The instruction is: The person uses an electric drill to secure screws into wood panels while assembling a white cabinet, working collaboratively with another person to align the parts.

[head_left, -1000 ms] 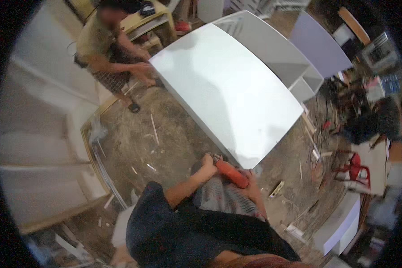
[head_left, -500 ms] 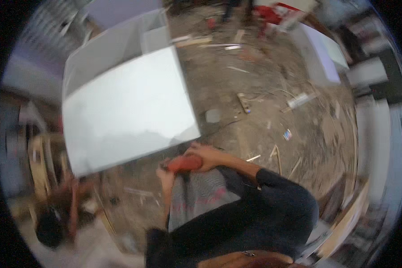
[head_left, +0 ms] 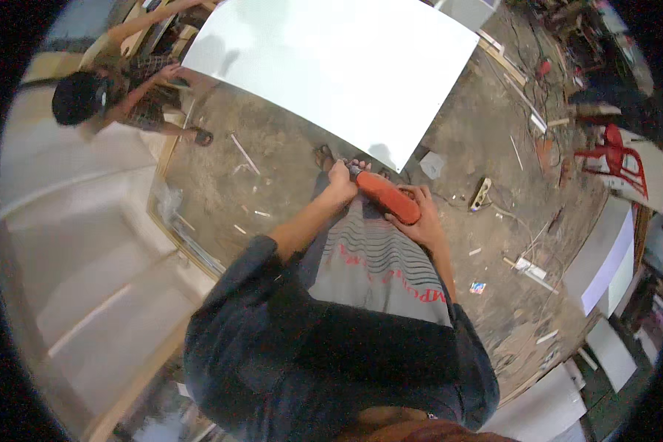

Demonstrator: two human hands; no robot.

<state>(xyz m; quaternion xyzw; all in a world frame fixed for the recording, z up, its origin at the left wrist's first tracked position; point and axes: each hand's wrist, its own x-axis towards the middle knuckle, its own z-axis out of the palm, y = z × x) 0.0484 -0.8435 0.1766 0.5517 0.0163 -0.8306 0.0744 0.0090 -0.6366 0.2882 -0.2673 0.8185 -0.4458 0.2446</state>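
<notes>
In front of my body I hold an orange-red, elongated tool (head_left: 387,197) with a dark end; its exact kind cannot be made out. My left hand (head_left: 340,186) is closed about the dark end. Around the rear of the orange body curl the fingers of my right hand (head_left: 423,221). Just beyond the tool is the near corner of a large white panel (head_left: 339,66), apart from my hands. At the far left, a co-worker's hand (head_left: 171,71) is at the panel's left corner.
Left of me stands a pale cabinet-like frame (head_left: 88,272) with compartments. A power strip (head_left: 481,194), cords and scraps lie on the dirty floor to the right. Beyond are a red chair (head_left: 615,156) and leaning white boards (head_left: 600,258). The co-worker (head_left: 81,99) crouches at left.
My view has turned, so the white panel sits farther up and right. The tool now slants down toward my right hand. Both hands still hold it. The co-worker appears higher in view.
</notes>
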